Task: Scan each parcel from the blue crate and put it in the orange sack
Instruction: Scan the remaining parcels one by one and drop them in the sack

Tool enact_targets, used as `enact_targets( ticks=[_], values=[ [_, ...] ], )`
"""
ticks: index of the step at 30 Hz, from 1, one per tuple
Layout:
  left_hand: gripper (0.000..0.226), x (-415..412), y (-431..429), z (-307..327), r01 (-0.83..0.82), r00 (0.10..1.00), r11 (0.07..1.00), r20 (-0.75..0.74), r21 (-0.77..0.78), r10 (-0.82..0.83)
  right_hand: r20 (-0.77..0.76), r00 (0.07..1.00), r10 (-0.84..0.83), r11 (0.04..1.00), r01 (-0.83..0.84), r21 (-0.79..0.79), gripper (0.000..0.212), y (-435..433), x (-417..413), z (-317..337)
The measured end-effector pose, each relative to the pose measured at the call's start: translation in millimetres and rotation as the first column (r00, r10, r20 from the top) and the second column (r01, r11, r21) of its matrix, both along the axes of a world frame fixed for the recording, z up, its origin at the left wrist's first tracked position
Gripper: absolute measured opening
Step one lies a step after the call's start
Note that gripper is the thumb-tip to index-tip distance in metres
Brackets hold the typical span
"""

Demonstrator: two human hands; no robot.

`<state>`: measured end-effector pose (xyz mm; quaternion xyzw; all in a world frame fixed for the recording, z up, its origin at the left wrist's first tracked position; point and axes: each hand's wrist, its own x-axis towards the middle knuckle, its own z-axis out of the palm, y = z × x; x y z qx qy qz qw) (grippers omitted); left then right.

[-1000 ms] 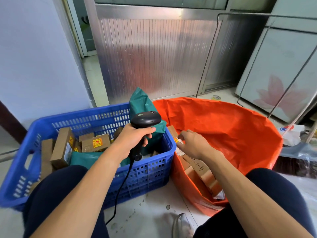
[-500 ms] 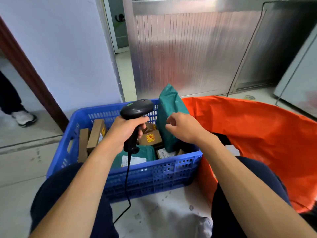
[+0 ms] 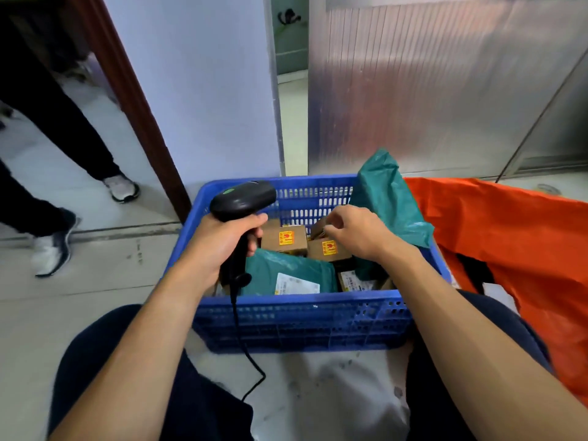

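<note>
Green mailer upright in corner of blue crate nearest orange sack

Light was bright, even, soft. Metal panel showed diffuse glare. Faint shadow lay under blue crate. Wide-angle lens bent door frame at left edge. Shoes there were motion-blurred; centre was sharp.

A blue crate with slotted walls is set on the floor, and an orange sack lies open just beside its right edge. Two cardboard boxes with yellow stickers are placed side by side in the middle of the crate. A flat green bag with a white label is laid near the front edge. Another green bag is stood upright in the far right corner. A black scanner is held over the left edge.
</note>
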<state>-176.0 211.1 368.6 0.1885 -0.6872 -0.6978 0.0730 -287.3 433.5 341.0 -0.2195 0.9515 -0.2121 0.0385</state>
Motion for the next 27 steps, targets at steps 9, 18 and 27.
enact_targets(
  ticks=[9, 18, 27],
  values=[
    [0.004, 37.5, -54.2, 1.2, -0.142, 0.99, 0.989, 0.013, -0.049, 0.143, 0.085, 0.991, 0.099, 0.993, -0.104, 0.054, 0.026, -54.9, -3.4, -28.4],
    [0.008, 63.4, -98.2, -5.7, -0.26, 0.962, 0.96, 0.057, -0.099, 0.266, 0.121, 0.972, 0.201, 0.977, -0.208, 0.053, 0.029, -110.0, 2.5, -49.5],
    [0.004, 65.2, -115.4, -5.5, -0.264, 0.955, 0.958, 0.106, -0.114, 0.276, 0.299, 0.899, 0.318, 0.943, -0.331, -0.008, 0.024, -163.0, 16.8, -84.0]
  ],
)
